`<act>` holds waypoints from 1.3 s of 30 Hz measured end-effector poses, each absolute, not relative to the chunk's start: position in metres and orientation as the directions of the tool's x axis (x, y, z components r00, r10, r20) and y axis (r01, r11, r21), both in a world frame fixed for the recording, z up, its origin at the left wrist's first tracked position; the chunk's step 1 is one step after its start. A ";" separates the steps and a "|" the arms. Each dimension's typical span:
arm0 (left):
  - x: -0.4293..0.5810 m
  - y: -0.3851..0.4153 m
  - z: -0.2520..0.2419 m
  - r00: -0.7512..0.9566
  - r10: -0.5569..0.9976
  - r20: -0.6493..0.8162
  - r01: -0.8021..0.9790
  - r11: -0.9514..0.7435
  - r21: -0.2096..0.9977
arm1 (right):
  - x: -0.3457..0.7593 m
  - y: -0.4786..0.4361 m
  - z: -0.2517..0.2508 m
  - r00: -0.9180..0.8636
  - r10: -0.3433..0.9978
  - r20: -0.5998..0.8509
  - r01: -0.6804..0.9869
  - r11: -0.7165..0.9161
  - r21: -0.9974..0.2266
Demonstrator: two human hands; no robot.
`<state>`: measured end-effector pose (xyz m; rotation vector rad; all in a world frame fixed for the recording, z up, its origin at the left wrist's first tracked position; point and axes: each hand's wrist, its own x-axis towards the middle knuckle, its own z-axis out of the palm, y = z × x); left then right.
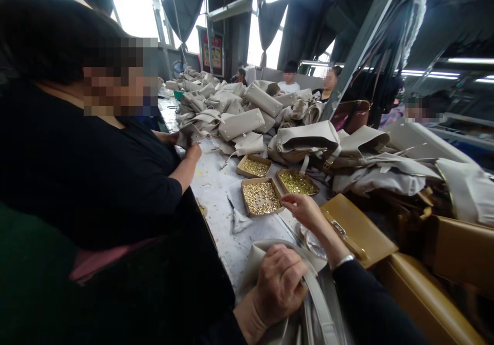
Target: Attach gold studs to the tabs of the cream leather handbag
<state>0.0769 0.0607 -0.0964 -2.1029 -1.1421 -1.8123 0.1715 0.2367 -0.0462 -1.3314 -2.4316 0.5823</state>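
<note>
Near: pale bag (pixel 252 265) at the near end of the desk (pixel 216 206), strap (pixel 323 314) looping just right of the left hand (pixel 280 283). Judged risk: the body looks soft, so it could slump or twist if that hold slackens. Beyond it, the right hand (pixel 303 208) is at the right corner of an open box of gold pieces (pixel 267 213). Risk: a knock on the low wall could spill them; two more boxes stand close behind, so contents could mix. Farther still, a heap of pale bags (pixel 241 123) lies close to the boxes; a slide could shove them.

Grip, left: fingers curled in, clamped on the pale bag's upper part, beside the strap. Grip, right: thumb and fingertips near one another by the box corner; from where I stand, cannot tell whether they meet or pinch a piece. Far left: a co-worker's hand (pixel 193 153), near another pale bag.
</note>
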 end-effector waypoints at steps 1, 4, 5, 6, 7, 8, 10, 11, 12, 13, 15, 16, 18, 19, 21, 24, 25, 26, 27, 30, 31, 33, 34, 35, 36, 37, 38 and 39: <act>0.077 0.061 -0.097 -0.014 0.447 0.895 0.611 -0.704 0.362 | 0.161 0.244 -0.047 -0.534 0.844 0.056 0.747 0.501 -0.436; 0.076 0.061 -0.100 -0.012 0.451 0.892 0.596 -0.713 0.369 | 0.136 0.258 -0.051 -0.579 0.815 -0.005 0.779 0.552 -0.298; 0.076 0.062 -0.101 -0.013 0.449 0.893 0.590 -0.718 0.370 | 0.130 0.261 -0.052 -0.592 0.806 -0.026 0.784 0.568 -0.250; 0.076 0.062 -0.102 -0.015 0.445 0.895 0.584 -0.723 0.369 | 0.126 0.263 -0.054 -0.602 0.797 -0.047 0.786 0.582 -0.208; 0.076 0.062 -0.102 -0.020 0.443 0.896 0.580 -0.725 0.371 | 0.123 0.264 -0.055 -0.613 0.787 -0.068 0.784 0.596 -0.172; 0.076 0.062 -0.102 -0.026 0.443 0.896 0.578 -0.725 0.375 | 0.121 0.265 -0.056 -0.623 0.777 -0.090 0.780 0.609 -0.143; 0.076 0.063 -0.102 -0.028 0.448 0.893 0.573 -0.725 0.382 | 0.119 0.265 -0.058 -0.635 0.762 -0.130 0.773 0.626 -0.104; 0.076 0.063 -0.102 -0.025 0.453 0.891 0.574 -0.723 0.384 | 0.118 0.265 -0.060 -0.637 0.757 -0.146 0.770 0.631 -0.091; 0.075 0.062 -0.101 -0.023 0.456 0.889 0.577 -0.721 0.385 | 0.118 0.264 -0.061 -0.637 0.754 -0.159 0.770 0.633 -0.082; 0.075 0.062 -0.100 -0.024 0.456 0.890 0.580 -0.719 0.384 | 0.118 0.262 -0.062 -0.637 0.752 -0.167 0.769 0.635 -0.076; 0.075 0.062 -0.099 -0.029 0.454 0.890 0.585 -0.714 0.383 | 0.118 0.259 -0.064 -0.643 0.747 -0.168 0.764 0.641 -0.072; 0.075 0.062 -0.099 -0.032 0.454 0.890 0.587 -0.712 0.384 | 0.118 0.258 -0.065 -0.651 0.741 -0.165 0.757 0.649 -0.073; 0.076 0.061 -0.099 -0.033 0.459 0.888 0.588 -0.710 0.388 | 0.118 0.256 -0.066 -0.671 0.726 -0.150 0.740 0.668 -0.078; 0.076 0.061 -0.099 -0.033 0.462 0.886 0.588 -0.708 0.391 | 0.118 0.255 -0.066 -0.680 0.719 -0.141 0.732 0.676 -0.081; 0.076 0.061 -0.100 -0.035 0.467 0.884 0.592 -0.703 0.395 | 0.119 0.255 -0.067 -0.690 0.714 -0.124 0.724 0.684 -0.088; 0.077 0.061 -0.100 -0.041 0.464 0.885 0.601 -0.696 0.393 | 0.120 0.256 -0.067 -0.683 0.721 -0.116 0.730 0.675 -0.105; 0.077 0.061 -0.100 -0.044 0.461 0.886 0.604 -0.694 0.391 | 0.120 0.258 -0.067 -0.677 0.726 -0.121 0.736 0.667 -0.112; 0.077 0.061 -0.100 -0.047 0.458 0.888 0.607 -0.693 0.390 | 0.119 0.259 -0.067 -0.670 0.731 -0.127 0.742 0.659 -0.120; 0.076 0.061 -0.100 -0.047 0.457 0.888 0.608 -0.692 0.388 | 0.118 0.260 -0.068 -0.666 0.734 -0.134 0.746 0.653 -0.131; 0.076 0.061 -0.098 -0.046 0.451 0.891 0.606 -0.696 0.384 | 0.113 0.264 -0.072 -0.674 0.722 -0.156 0.738 0.651 -0.174; 0.076 0.061 -0.098 -0.050 0.450 0.892 0.605 -0.696 0.385 | 0.111 0.264 -0.074 -0.681 0.713 -0.165 0.732 0.654 -0.192; 0.075 0.061 -0.097 -0.057 0.447 0.893 0.605 -0.696 0.387 | 0.106 0.264 -0.077 -0.690 0.701 -0.181 0.723 0.653 -0.226; 0.075 0.061 -0.097 -0.058 0.446 0.893 0.606 -0.695 0.387 | 0.105 0.263 -0.078 -0.690 0.700 -0.182 0.722 0.649 -0.241; 0.075 0.061 -0.097 -0.056 0.446 0.893 0.606 -0.696 0.386 | 0.104 0.263 -0.079 -0.689 0.703 -0.176 0.722 0.643 -0.256; 0.075 0.061 -0.098 -0.052 0.443 0.895 0.605 -0.699 0.382 | 0.104 0.263 -0.080 -0.685 0.710 -0.164 0.724 0.635 -0.271; 0.075 0.062 -0.099 -0.048 0.442 0.896 0.603 -0.703 0.378 | 0.105 0.263 -0.080 -0.678 0.720 -0.147 0.726 0.625 -0.287; 0.075 0.062 -0.100 -0.046 0.440 0.897 0.600 -0.705 0.377 | 0.106 0.264 -0.080 -0.670 0.731 -0.126 0.727 0.614 -0.308; 0.075 0.062 -0.101 -0.046 0.439 0.898 0.598 -0.708 0.376 | 0.108 0.265 -0.081 -0.662 0.743 -0.103 0.726 0.601 -0.333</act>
